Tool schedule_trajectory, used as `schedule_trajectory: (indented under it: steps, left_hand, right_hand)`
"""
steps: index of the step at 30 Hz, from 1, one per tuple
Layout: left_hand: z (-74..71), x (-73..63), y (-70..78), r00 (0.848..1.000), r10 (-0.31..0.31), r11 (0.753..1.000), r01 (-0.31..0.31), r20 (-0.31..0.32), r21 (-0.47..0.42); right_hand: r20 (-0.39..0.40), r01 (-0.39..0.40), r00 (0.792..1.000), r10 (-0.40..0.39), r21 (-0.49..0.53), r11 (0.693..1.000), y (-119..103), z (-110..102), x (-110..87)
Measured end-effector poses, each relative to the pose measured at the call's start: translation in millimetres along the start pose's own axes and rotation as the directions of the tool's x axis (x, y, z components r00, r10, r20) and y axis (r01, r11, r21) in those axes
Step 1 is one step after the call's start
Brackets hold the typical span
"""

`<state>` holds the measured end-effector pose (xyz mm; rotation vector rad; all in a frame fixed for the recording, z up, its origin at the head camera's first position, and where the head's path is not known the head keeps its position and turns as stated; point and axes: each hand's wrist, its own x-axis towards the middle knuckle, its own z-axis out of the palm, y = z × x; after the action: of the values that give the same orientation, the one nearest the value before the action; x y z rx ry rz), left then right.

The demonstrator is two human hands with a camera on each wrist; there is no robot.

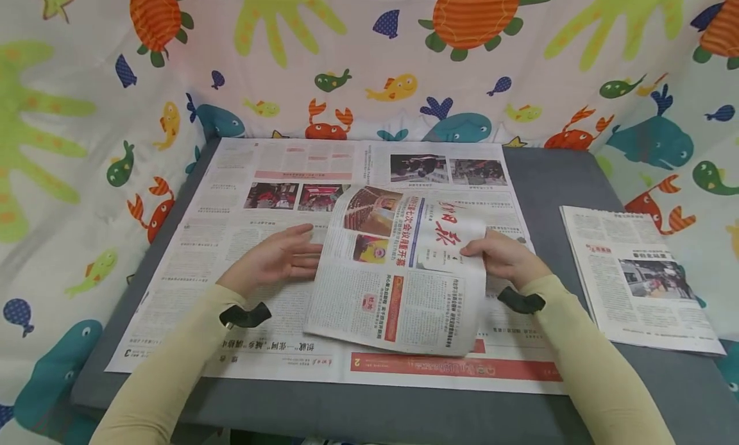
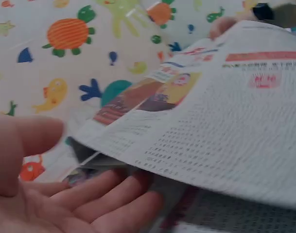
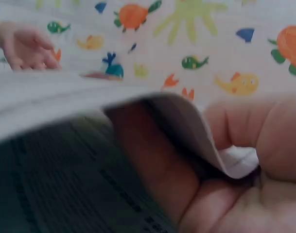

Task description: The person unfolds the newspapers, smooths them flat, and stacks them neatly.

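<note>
A folded newspaper point(image 1: 427, 304) with red headline characters and colour pictures is held tilted above a newspaper sheet point(image 1: 190, 278) spread across the table. My right hand point(image 1: 509, 256) pinches its right edge, thumb on top and fingers underneath, as the right wrist view shows. On the other side my left hand point(image 1: 280, 258) has its fingers extended and palm turned toward the paper's left edge. In the left wrist view, those fingers point(image 2: 123, 199) reach just below the raised edge, with the thumb apart from it. Whether the fingertips touch the paper cannot be told.
Another folded newspaper point(image 1: 641, 278) lies at the right side of the grey table point(image 1: 554, 182). A curtain point(image 1: 358, 41) printed with sea animals stands behind the table and along both sides. Each wrist wears a black strap point(image 1: 245, 315).
</note>
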<state>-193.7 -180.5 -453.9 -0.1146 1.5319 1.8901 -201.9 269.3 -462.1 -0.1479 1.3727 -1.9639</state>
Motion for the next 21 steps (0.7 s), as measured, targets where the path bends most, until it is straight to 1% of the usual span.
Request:
schedule_trajectory:
  steps: [2, 3, 5, 6, 8, 10, 11, 14, 16, 17, 18, 19, 20, 21]
  left_hand:
    - [5.2, 3.2, -5.9, 0.997, -0.006, 0.997, 0.0, 0.078, 0.075]
    - [8.8, 4.9, -8.6, 0.995, -0.001, 0.996, -0.008, 0.098, 0.092]
    - [14.5, 9.5, -12.8, 0.993, 0.026, 0.995, -0.037, 0.117, 0.093]
    - [17.2, 12.0, -14.3, 0.994, 0.04, 0.995, -0.049, 0.1, 0.085]
    - [20.4, 17.2, -15.8, 0.997, 0.065, 0.995, -0.068, 0.036, 0.077]
    - [20.6, 22.8, -15.9, 0.996, 0.074, 0.995, -0.071, -0.048, 0.072]
    - [20.8, 25.5, -15.5, 0.993, 0.068, 0.995, -0.061, -0.096, 0.077]
    - [17.0, 32.2, -12.9, 0.98, 0.063, 0.995, -0.048, -0.19, 0.082]
    - [14.0, 33.8, -10.7, 0.967, 0.074, 0.991, -0.045, -0.244, 0.122]
    - [12.2, 34.2, -9.6, 0.958, 0.084, 0.987, -0.043, -0.274, 0.155]
    - [10.6, 34.4, -8.6, 0.948, 0.098, 0.981, -0.041, -0.302, 0.191]
    - [9.1, 33.9, -7.5, 0.937, 0.114, 0.972, -0.036, -0.332, 0.232]
    - [8.1, 33.4, -6.5, 0.924, 0.129, 0.961, -0.027, -0.361, 0.274]
    - [7.3, 33.0, -5.3, 0.912, 0.147, 0.946, -0.017, -0.383, 0.322]
  right_hand:
    - [0.047, -0.027, 0.999, 0.028, -0.023, 0.999, -1, -4, 5.1]
    - [0.055, -0.042, 0.998, 0.043, -0.023, 0.999, -1, -6, 7.6]
    - [0.051, -0.057, 0.997, 0.057, 0.0, 0.998, -2, -7, 10.7]
    - [0.043, -0.058, 0.997, 0.057, 0.027, 0.998, -2, -7, 11.5]
    - [0.014, -0.044, 0.999, 0.043, 0.114, 0.992, 0, -5, 11.4]
    - [0.005, -0.013, 1.0, 0.013, 0.209, 0.978, 3, -2, 9.6]
    - [0.002, -0.002, 1.0, 0.002, 0.267, 0.964, 6, -1, 7.8]
    - [0.024, 0.018, 0.999, -0.028, 0.349, 0.937, 16, 3, 1.8]
    - [0.032, 0.02, 0.999, -0.034, 0.369, 0.929, 24, 6, -1.5]
    - [0.022, 0.018, 0.999, -0.03, 0.39, 0.921, 27, 9, -2.6]
    - [0.015, 0.018, 1.0, -0.026, 0.393, 0.919, 31, 11, -3.2]
    - [-0.003, 0.018, 1.0, -0.019, 0.41, 0.912, 34, 13, -3.1]
    - [-0.021, 0.021, 1.0, -0.013, 0.413, 0.911, 37, 15, -2.8]
    - [-0.037, 0.023, 0.999, -0.009, 0.417, 0.909, 39, 17, -2.5]
